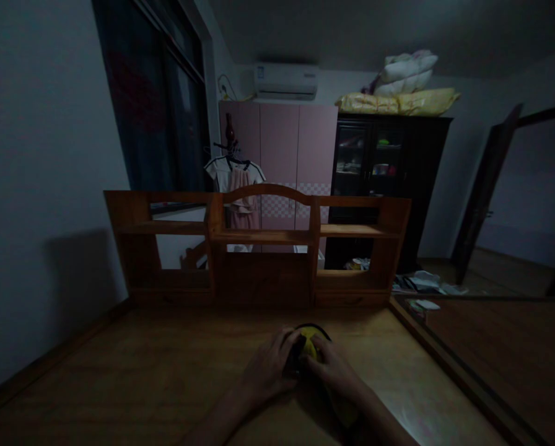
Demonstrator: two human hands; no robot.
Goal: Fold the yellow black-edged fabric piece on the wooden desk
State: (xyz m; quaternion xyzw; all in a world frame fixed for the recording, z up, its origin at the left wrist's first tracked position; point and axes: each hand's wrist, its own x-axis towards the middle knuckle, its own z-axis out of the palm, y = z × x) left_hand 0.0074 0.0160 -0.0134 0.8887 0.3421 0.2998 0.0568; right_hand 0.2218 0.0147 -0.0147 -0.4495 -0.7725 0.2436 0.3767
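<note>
Holding a yellow and black object [309,347] between them, the left hand [270,365] curls its fingers over the dark side and the right hand [336,368] bends thumb and fingers around the yellow part. It is on or just above the wooden tabletop [166,371], before a wooden shelf [262,238]. Beyond stand a pink wardrobe [280,142] and a black cabinet [426,161].

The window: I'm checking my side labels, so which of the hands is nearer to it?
Left. The left hand is well short of the window, but on that side of the yellow item; the right hand is on the item's other side, farther off.
</note>
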